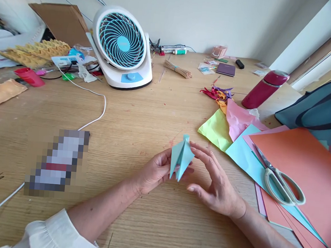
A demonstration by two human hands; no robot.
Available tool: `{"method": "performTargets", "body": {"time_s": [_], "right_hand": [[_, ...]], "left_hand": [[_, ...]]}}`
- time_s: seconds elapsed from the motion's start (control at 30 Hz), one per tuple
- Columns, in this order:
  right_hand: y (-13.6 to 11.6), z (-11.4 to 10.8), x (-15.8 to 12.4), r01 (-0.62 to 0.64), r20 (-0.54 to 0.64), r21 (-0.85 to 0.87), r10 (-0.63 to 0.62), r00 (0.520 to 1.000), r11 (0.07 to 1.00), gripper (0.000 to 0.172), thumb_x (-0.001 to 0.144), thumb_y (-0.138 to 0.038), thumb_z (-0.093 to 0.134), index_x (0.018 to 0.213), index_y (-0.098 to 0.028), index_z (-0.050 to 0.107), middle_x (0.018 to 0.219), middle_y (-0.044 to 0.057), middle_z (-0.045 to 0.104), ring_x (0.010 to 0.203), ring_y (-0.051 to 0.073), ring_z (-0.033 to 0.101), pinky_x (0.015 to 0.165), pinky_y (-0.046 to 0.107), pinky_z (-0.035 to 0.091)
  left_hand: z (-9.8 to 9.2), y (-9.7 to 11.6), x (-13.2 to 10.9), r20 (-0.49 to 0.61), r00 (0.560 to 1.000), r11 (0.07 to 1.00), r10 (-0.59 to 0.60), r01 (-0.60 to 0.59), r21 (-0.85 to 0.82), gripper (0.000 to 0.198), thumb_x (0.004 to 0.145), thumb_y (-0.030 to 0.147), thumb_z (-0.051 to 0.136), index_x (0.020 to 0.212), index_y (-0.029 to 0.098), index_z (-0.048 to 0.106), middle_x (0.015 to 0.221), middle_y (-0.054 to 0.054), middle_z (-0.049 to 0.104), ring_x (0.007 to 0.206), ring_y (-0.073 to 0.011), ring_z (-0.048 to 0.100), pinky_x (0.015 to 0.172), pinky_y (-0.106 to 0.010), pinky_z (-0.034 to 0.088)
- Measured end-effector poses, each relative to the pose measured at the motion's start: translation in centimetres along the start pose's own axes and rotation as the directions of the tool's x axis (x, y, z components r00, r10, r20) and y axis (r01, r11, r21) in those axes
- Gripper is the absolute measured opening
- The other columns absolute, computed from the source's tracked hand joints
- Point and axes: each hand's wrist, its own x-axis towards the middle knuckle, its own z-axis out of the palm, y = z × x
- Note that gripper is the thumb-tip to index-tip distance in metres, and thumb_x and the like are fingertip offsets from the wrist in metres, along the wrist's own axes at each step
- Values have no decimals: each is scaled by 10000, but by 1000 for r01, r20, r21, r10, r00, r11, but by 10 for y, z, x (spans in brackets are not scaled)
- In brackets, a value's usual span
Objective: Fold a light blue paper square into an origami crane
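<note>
A folded light-blue origami piece [182, 158] with pointed flaps is held above the middle of the wooden table. My left hand [157, 171] is closed on its left side and lower part, the fingers passing behind the paper. Beside its right edge is my right hand [216, 183], thumb and fingers spread apart. Those fingertips come close to the paper, and whether they touch it I cannot tell. To the right lie coloured paper sheets [320, 159], with a pair of scissors [282, 183] resting on them.
A white and blue fan [123, 44] stands at the back left. A blurred device [59, 161] with a white cable [99, 94] lies on the left. Back right are a red flask [264, 89], paper scraps [217, 95] and a bundle of sticks [178, 69]. A blue bag [318, 109] stands far right.
</note>
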Motion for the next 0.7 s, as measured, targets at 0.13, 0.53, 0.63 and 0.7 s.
{"method": "performTargets", "body": {"time_s": [0.13, 0.53, 0.63, 0.7], "right_hand": [[0, 0, 0, 53, 26, -165, -50, 998, 985, 665, 930, -156, 574, 1523, -253, 288, 1512, 158, 397, 1400, 293, 410, 1114, 520, 428], [0, 4, 0, 74, -57, -382, -103, 993, 921, 278, 918, -91, 553, 1175, -197, 560, 1184, 139, 618, 1002, 247, 609, 831, 428, 523], [1, 6, 0, 111, 10, -398, -117, 993, 911, 149, 940, -109, 550, 1053, -199, 588, 1080, 112, 656, 902, 224, 626, 767, 396, 520], [2, 8, -1, 119, 69, -374, -100, 993, 920, 171, 946, -100, 536, 1078, -196, 586, 1023, 99, 666, 874, 217, 628, 748, 381, 522]], "left_hand": [[2, -6, -1, -80, 993, 962, 86, -62, 267, 212, 844, 290, 731, 999, 175, 643, 930, -45, 718, 823, -170, 683, 814, -314, 539], [10, -3, -13, -30, 935, 174, 352, -34, 984, 139, 898, 259, 590, 801, 194, 515, 699, 7, 563, 634, -151, 533, 594, -267, 386], [6, -4, -15, -21, 926, -34, 377, 37, 999, 174, 901, 315, 609, 834, 195, 502, 773, -21, 587, 716, -202, 579, 636, -308, 431], [3, -4, -16, -1, 904, -86, 427, 42, 995, 174, 892, 298, 628, 969, 183, 524, 890, -55, 613, 831, -243, 604, 696, -349, 478]]}}
